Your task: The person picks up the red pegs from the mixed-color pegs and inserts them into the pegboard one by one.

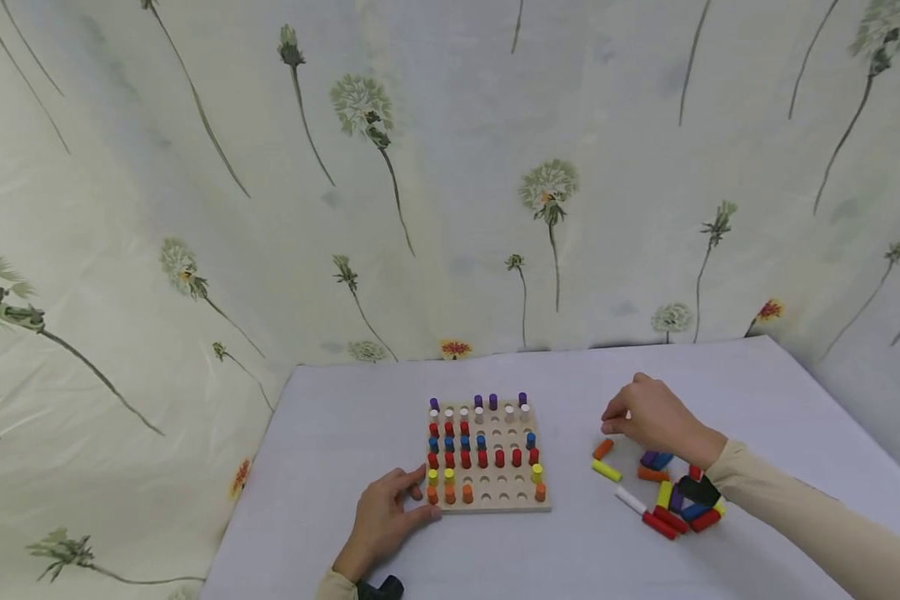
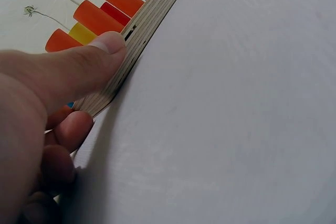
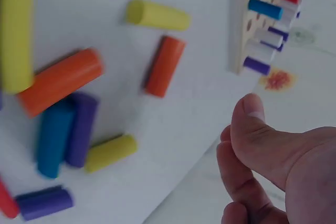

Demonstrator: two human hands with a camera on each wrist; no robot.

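Note:
A wooden pegboard (image 1: 487, 503) with rows of coloured pegs stands on the table. My left hand (image 1: 385, 514) grips its near left corner, the thumb (image 2: 97, 59) against the front edge and the other fingers along the left side. To the right of the board, my right hand (image 1: 656, 417) hovers over the loose pegs. Its thumb and fingers are bent loosely near each other, and no peg shows between them. Closest below it lie an orange peg (image 1: 603, 449) and a yellow peg (image 1: 607, 471), both also visible in the right wrist view.
Several loose pegs lie in a pile under the right forearm, among them a red peg (image 1: 659, 526), a white peg (image 1: 631, 500) and a blue peg (image 3: 55, 139). A white cloth covers the table (image 1: 330, 425). Behind it hangs a flower-patterned curtain (image 1: 450, 208).

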